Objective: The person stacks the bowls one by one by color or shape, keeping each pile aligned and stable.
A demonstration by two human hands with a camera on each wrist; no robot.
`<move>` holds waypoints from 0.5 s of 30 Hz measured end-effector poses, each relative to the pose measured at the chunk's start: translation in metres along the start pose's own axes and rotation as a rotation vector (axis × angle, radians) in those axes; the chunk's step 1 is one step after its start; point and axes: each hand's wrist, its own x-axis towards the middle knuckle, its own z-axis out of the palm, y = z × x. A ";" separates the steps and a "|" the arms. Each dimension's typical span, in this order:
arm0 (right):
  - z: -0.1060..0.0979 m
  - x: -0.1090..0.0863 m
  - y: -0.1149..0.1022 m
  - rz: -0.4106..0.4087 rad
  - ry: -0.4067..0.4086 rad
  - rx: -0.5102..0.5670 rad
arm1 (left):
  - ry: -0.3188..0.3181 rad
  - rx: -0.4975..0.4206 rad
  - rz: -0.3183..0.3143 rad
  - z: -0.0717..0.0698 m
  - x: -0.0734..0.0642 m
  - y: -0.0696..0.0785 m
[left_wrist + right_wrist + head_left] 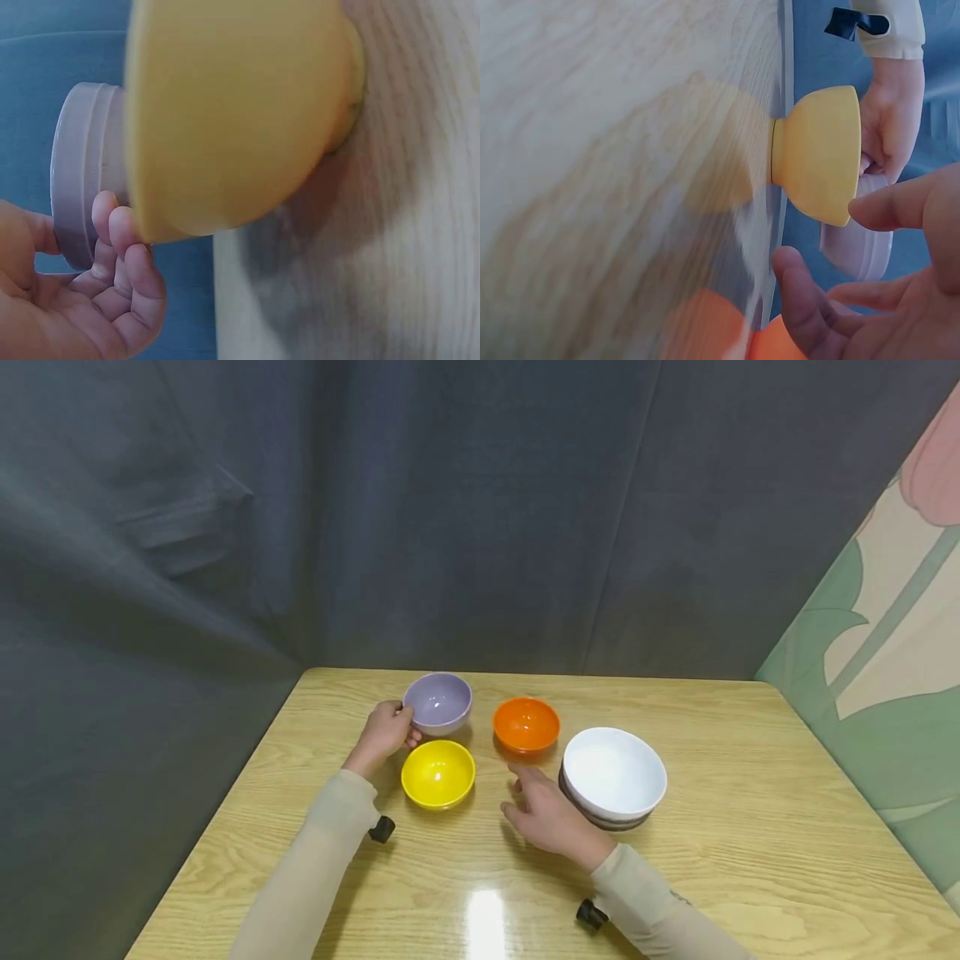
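Note:
My left hand (387,730) pinches the near-left rim of a purple bowl (438,702), thumb on one side and fingers on the other in the left wrist view. The purple bowl (79,172) appears lifted and tilted slightly. Just in front of it a yellow bowl (438,774) stands upright on the table, close to the left fingers. My right hand (551,814) hovers over the table with spread fingers and holds nothing. It is between the yellow bowl and a white bowl (615,772). An orange bowl (527,725) stands beyond the right fingertips.
The white bowl sits on a dark-sided bowl (600,820) at the right. Everything stands on a wooden table (750,827). A dark curtain (487,527) hangs along the back and left, and a flower-patterned wall (877,652) borders the right.

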 end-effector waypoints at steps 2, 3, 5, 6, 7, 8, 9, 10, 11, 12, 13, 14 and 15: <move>0.000 0.000 0.001 0.005 0.007 0.000 | -0.009 0.001 0.014 -0.003 -0.003 0.003; 0.001 0.000 0.002 0.004 0.011 0.000 | -0.016 -0.001 0.021 -0.004 -0.005 0.005; 0.001 -0.001 0.002 -0.004 0.020 0.003 | -0.031 -0.009 0.032 -0.008 -0.009 0.007; 0.002 -0.001 0.002 -0.013 0.024 0.003 | -0.038 -0.012 0.032 -0.011 -0.011 0.008; 0.003 -0.001 0.002 -0.018 0.027 0.002 | -0.046 -0.012 0.035 -0.013 -0.013 0.009; 0.003 -0.002 0.002 -0.021 0.030 0.001 | -0.055 -0.009 0.036 -0.016 -0.015 0.010; 0.003 -0.002 0.002 -0.024 0.033 0.001 | -0.066 -0.006 0.037 -0.018 -0.017 0.010; 0.004 -0.002 0.001 -0.024 0.037 0.001 | -0.075 0.002 0.037 -0.020 -0.019 0.010; 0.004 -0.002 0.001 -0.024 0.040 0.000 | -0.084 0.017 0.042 -0.022 -0.021 0.010; 0.005 -0.002 0.001 -0.022 0.042 0.003 | -0.095 0.029 0.046 -0.024 -0.022 0.009; 0.005 -0.001 0.001 -0.017 0.045 0.009 | -0.105 0.041 0.052 -0.025 -0.024 0.009; 0.005 -0.001 0.000 -0.017 0.050 0.013 | -0.114 0.048 0.054 -0.025 -0.025 0.009; 0.005 0.000 0.000 -0.016 0.054 0.017 | -0.120 0.058 0.059 -0.025 -0.026 0.008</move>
